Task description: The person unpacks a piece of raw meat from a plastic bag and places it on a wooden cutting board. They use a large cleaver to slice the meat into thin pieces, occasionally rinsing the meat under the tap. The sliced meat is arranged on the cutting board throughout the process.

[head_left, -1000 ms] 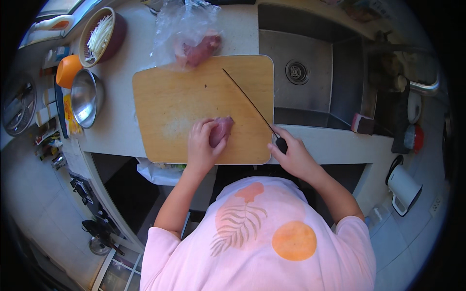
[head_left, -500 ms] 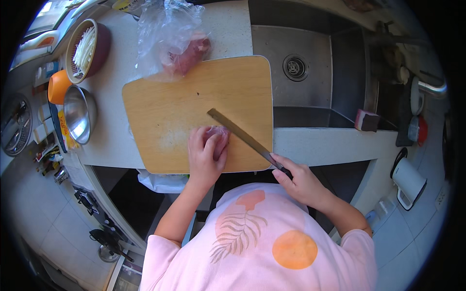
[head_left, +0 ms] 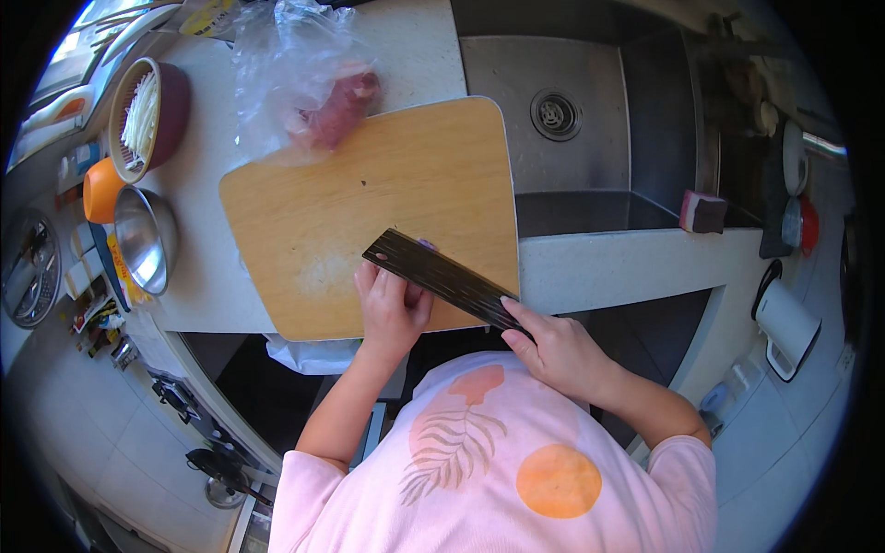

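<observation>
My right hand [head_left: 560,352] is closed around the handle of a broad dark kitchen knife [head_left: 442,276]. The blade lies tilted with its wide face turned up, reaching leftward over the fingers of my left hand [head_left: 389,315]. Those fingers are curled on the wooden cutting board [head_left: 313,221], around a piece of raw meat [head_left: 427,244]. Only a small edge of that meat shows past the blade; the knife covers the rest. At the board's far edge a larger chunk of raw meat [head_left: 343,109] lies partly inside a clear plastic bag [head_left: 277,74].
A steel sink [head_left: 590,83] is to the right of the board, with a pink-and-dark sponge [head_left: 702,212] on its near rim. Along the left stand a basket [head_left: 175,111] of white strands, an orange bowl [head_left: 101,189] and a steel bowl [head_left: 147,241]. A white kettle [head_left: 785,323] sits far right.
The knife has rolled from nearly edge-on to showing its broad face, and now covers most of the meat and my left fingertips. The whole view has shifted slightly.
</observation>
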A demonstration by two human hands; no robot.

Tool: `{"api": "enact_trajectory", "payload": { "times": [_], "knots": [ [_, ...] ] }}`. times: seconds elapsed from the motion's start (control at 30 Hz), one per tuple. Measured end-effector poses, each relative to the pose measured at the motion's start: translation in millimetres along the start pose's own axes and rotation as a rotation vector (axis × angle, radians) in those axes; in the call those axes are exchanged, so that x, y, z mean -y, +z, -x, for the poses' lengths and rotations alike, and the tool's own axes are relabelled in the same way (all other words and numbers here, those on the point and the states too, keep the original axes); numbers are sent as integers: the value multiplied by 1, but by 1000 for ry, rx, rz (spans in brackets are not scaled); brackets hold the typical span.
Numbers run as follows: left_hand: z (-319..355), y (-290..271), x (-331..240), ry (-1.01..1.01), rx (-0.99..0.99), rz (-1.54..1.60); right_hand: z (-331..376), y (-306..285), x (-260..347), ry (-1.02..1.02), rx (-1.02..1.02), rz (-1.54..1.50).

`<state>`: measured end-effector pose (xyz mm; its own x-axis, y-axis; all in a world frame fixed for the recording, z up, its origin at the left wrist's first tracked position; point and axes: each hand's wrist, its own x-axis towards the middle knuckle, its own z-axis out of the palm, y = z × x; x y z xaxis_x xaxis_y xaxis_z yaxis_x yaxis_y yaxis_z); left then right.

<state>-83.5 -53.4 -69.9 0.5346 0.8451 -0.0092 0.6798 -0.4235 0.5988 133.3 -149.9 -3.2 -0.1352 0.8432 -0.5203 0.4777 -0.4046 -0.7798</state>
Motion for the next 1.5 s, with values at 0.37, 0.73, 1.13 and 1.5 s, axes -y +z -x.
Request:
{"api": "enact_trajectory", "payload": {
  "times": [0.37,0.73,1.13,1.5],
  "knots": [
    [7,10,10,-50,0,120,-59,18,17,-35,20,82],
    [15,13,12,24,-239,188,-39,-16,22,52,49,-67],
    [6,27,4,-130,-267,505,1,-27,28,-34,100,138],
    [4,25,13,-34,-165,528,-9,-27,32,-31,117,242]
  ]
}}
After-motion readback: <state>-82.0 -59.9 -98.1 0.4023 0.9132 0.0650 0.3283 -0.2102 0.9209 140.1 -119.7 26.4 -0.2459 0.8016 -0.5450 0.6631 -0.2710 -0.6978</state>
